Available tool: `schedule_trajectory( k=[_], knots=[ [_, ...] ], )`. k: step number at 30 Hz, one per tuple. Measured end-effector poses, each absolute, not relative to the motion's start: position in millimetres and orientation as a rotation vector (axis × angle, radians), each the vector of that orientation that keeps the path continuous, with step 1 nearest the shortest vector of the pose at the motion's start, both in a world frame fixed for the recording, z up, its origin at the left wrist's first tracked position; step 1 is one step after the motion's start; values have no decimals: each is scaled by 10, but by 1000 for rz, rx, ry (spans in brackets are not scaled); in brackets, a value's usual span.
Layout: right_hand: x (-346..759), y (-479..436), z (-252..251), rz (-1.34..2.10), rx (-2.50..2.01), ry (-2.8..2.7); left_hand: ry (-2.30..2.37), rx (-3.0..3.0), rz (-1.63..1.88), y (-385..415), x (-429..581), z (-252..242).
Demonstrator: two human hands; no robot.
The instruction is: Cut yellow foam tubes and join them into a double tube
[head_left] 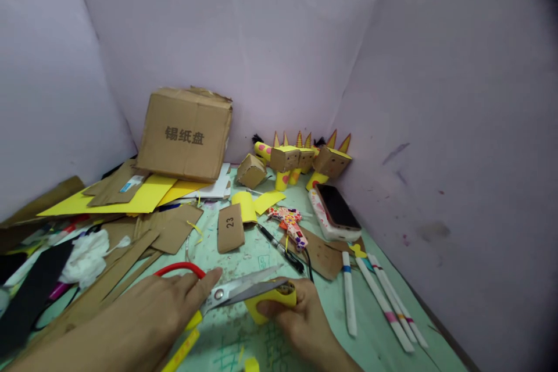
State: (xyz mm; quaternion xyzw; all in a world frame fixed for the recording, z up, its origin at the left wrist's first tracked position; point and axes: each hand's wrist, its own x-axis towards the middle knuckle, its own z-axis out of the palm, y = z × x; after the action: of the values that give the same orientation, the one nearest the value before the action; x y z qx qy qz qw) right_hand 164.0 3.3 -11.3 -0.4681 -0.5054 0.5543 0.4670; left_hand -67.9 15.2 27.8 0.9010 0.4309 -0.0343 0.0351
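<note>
My left hand [163, 308] is closed on red-handled scissors [219, 294]. Their blades are apart and reach across to the top edge of a small roll covered in yellow paper [274, 300], its inside brown like cardboard. That roll is gripped by my right hand [300, 311], with the thumb on its near side. Beneath the scissors a narrow yellow strip [185, 349] is partly covered by my left hand. Just beyond the blades lie a black pen [281, 249] and a cardboard piece marked 23 [231, 228].
A cardboard box [185, 133] leans at the back, near yellow paper sheets [104, 202]. Giraffe-like paper figures [331, 161] stand by the wall. A patterned glue gun [290, 224], a phone [336, 206] and several white markers [349, 296] lie to the right. Cardboard scraps [178, 229] cover the left.
</note>
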Motion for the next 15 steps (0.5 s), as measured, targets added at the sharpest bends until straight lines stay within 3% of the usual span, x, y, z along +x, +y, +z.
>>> schedule_trajectory(
  k=[15],
  knots=[
    [1678, 43, -97, 1290, -1033, -1410, 1191, 2814, -372, 264, -566, 515]
  ],
)
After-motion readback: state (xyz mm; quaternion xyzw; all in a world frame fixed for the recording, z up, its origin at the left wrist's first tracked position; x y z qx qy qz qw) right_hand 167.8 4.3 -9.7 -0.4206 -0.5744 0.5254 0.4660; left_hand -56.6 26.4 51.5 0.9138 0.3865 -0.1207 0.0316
